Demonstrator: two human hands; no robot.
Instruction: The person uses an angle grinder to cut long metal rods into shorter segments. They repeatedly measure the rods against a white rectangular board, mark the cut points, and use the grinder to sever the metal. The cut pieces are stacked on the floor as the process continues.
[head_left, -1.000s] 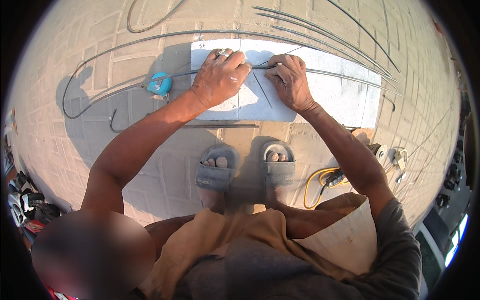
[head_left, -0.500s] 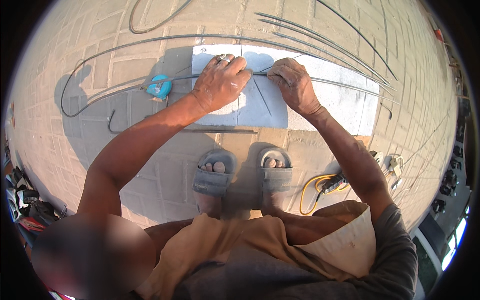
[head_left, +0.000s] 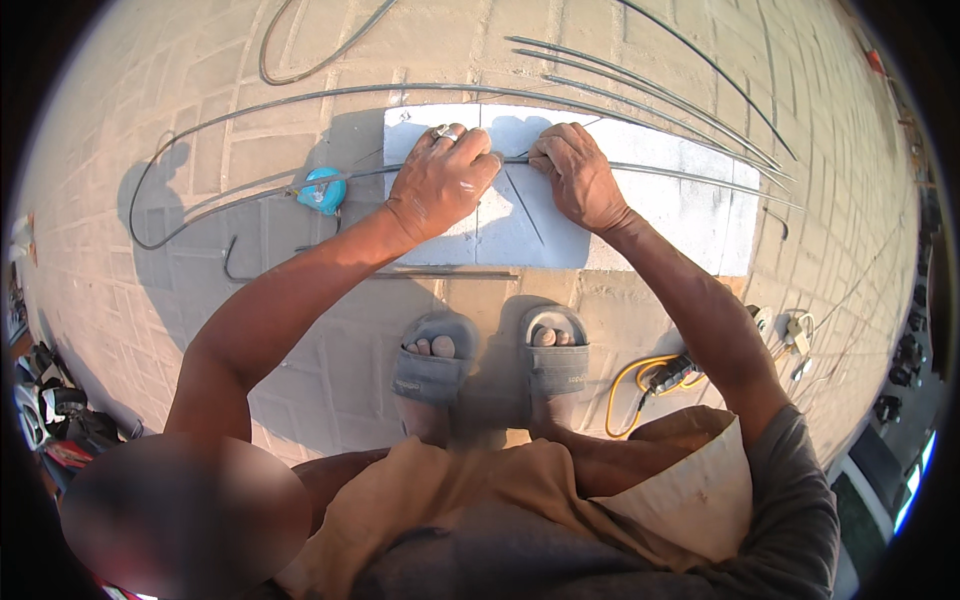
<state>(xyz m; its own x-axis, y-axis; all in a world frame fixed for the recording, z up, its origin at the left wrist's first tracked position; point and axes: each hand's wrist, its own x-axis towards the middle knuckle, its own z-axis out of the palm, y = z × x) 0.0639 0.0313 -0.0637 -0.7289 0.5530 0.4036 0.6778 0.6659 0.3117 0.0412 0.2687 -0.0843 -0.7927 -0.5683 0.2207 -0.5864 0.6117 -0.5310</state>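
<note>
A long dark metal rod (head_left: 690,176), bent back on itself in a wide loop on the left, crosses above a pale white block (head_left: 650,230). My left hand (head_left: 443,187) is closed around the near length of this rod, and a ring shows on one finger. A short way to its right, my right hand (head_left: 580,180) pinches the same length with curled fingers. A small stretch of rod shows between the two hands. Thin dark lines mark the block's top. Left of the block, a teal tape measure (head_left: 323,188) lies by the rod.
Several loose rods (head_left: 640,78) lie on the paving at the far right, and another curved rod (head_left: 335,65) at the far left. A hooked rod (head_left: 450,275) rests along the block's near side. A yellow cord (head_left: 613,400) lies near right, beyond my sandals (head_left: 433,375).
The whole view has shifted slightly, so the block, rod and hands sit a little lower in the picture. Both hands keep their hold on the rod.
</note>
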